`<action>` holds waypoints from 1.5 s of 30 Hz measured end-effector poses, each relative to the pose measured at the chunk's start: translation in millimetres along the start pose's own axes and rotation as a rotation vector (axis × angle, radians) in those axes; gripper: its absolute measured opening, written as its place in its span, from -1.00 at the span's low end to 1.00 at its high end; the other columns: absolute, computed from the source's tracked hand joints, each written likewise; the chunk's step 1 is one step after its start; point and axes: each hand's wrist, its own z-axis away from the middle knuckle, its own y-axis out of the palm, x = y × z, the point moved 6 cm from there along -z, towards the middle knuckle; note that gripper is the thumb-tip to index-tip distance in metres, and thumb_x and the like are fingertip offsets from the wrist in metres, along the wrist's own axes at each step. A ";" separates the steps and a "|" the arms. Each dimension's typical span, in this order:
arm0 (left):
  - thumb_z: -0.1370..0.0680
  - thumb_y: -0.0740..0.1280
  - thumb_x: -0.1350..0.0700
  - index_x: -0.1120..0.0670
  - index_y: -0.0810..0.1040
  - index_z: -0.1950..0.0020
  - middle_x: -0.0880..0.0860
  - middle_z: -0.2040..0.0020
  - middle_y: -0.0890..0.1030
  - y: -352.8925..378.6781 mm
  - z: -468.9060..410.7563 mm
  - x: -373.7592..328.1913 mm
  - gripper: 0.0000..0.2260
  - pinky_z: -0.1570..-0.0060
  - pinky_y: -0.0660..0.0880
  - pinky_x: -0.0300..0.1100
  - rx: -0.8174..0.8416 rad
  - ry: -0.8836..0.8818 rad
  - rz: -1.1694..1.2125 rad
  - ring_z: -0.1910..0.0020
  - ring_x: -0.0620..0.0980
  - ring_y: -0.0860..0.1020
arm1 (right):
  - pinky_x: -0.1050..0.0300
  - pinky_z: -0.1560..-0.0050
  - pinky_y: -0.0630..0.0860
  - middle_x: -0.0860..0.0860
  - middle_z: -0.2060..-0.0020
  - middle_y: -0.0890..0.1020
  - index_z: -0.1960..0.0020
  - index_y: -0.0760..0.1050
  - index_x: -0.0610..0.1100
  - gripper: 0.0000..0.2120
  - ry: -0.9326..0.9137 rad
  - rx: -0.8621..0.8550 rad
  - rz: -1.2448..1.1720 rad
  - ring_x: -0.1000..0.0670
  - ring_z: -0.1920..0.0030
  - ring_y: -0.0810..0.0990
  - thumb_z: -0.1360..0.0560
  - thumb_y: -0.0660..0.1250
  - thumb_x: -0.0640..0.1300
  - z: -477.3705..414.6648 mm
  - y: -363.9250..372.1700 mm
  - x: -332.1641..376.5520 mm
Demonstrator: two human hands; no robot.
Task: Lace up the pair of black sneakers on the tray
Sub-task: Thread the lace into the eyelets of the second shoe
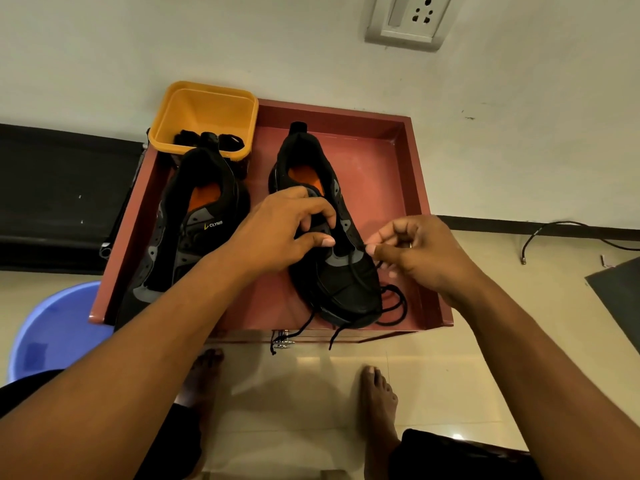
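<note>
Two black sneakers with orange insoles lie on a dark red tray point(384, 157), toes toward me. The left sneaker point(183, 230) has no lace in its eyelets. My left hand point(280, 230) grips the tongue and eyelet area of the right sneaker point(343, 271). At that shoe's right side my right hand point(415, 251) pinches a black lace point(391, 306). The lace crosses the toe end, and its loose ends loop on the tray and hang over the front edge.
A yellow tub point(204, 112) with a black lace bundle stands at the tray's back left corner. A blue plastic basin point(52, 330) sits on the floor at the left. My bare feet are below the tray's front edge. A wall socket and a loose cable are at the right.
</note>
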 end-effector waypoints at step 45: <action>-0.49 0.53 -0.10 -0.18 0.63 -0.06 -0.13 0.16 0.44 2.8 -1.8 3.3 -0.80 0.18 0.51 -0.09 0.004 0.018 0.023 0.19 -0.22 0.44 | 0.25 0.07 0.55 0.09 0.15 0.72 0.02 0.69 0.01 -0.95 -0.297 -0.193 0.182 0.15 0.13 0.66 -0.56 0.50 -0.13 -21.0 -39.1 -1.0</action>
